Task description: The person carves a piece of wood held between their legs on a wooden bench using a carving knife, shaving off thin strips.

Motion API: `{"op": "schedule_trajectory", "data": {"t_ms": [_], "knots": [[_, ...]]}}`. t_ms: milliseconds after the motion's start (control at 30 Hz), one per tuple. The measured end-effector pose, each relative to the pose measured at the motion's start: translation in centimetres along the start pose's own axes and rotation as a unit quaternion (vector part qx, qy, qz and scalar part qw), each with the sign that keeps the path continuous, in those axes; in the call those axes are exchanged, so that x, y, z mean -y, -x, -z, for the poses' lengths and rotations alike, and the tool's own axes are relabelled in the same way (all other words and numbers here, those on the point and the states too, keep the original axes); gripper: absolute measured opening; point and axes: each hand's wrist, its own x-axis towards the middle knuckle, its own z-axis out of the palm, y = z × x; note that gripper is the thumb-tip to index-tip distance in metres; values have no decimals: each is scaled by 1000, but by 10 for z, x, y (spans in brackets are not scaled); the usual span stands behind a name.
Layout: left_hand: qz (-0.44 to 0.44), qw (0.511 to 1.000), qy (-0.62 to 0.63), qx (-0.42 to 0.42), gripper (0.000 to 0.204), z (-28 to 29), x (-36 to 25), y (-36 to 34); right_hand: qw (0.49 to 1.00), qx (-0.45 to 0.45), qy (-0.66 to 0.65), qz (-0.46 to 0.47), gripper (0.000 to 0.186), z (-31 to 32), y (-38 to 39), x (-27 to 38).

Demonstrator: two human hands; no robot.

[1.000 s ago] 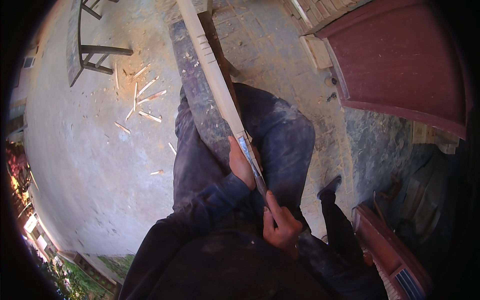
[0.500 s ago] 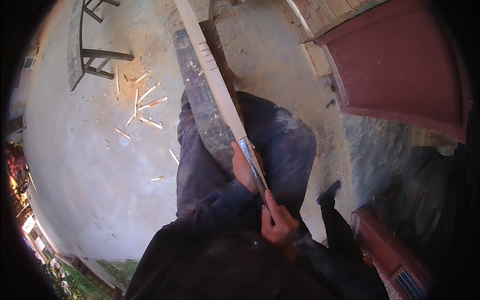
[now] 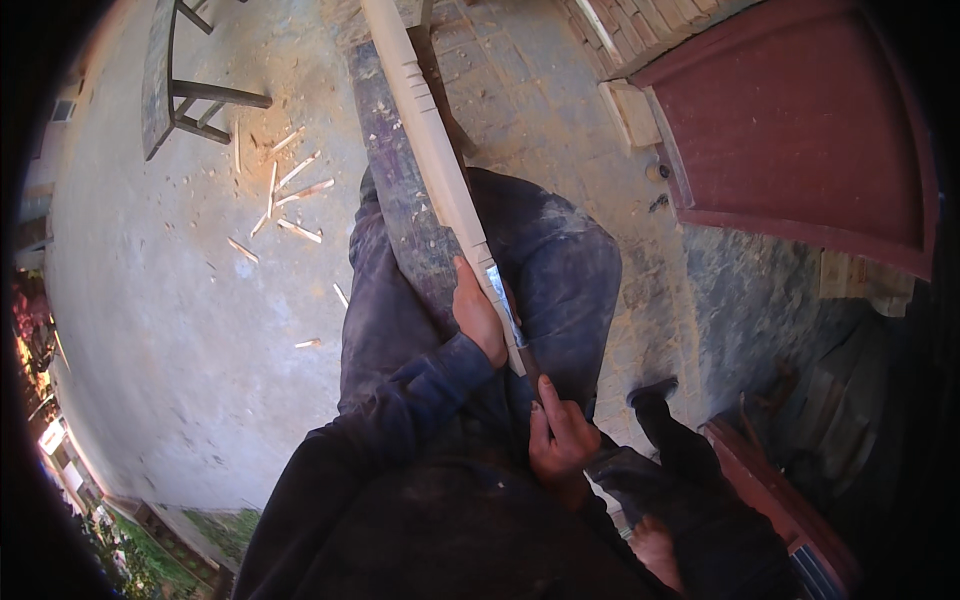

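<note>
A long pale wooden bar [image 3: 432, 150], with several dark cuts across its upper part and more toward its near end, slopes down toward me over a worn bench [image 3: 398, 190] that I straddle. My left hand [image 3: 480, 318] wraps around the bar near its lower end, thumb along the left side; most of its fingers are hidden under the wood. My right hand [image 3: 562, 432] grips the dark handle of a chisel [image 3: 499, 290]. Its shiny flat blade lies along the bar, beside my left hand, tip pointing away from me.
Thin wood offcuts [image 3: 298, 230] and shavings litter the concrete floor at left, near another bench [image 3: 160, 85]. A dark red panel [image 3: 790, 140] stands at the right. Another person's leg [image 3: 660, 430] and hand [image 3: 655, 548] are close by at the lower right.
The chisel's blade and my left hand sit slightly higher in the view, and the blade shows brighter. The other person's hand has come into view at the lower right.
</note>
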Motion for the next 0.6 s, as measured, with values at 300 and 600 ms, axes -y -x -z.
{"op": "schedule_trajectory", "data": {"t_ms": [300,600], "knots": [[29,999,18,3,68,-6,-4,3,1000,22,13,18,53,-13,5,-11],[34,999,24,0,67,-7,-5,3,999,33,12,13,53,-12,2,-8]]}}
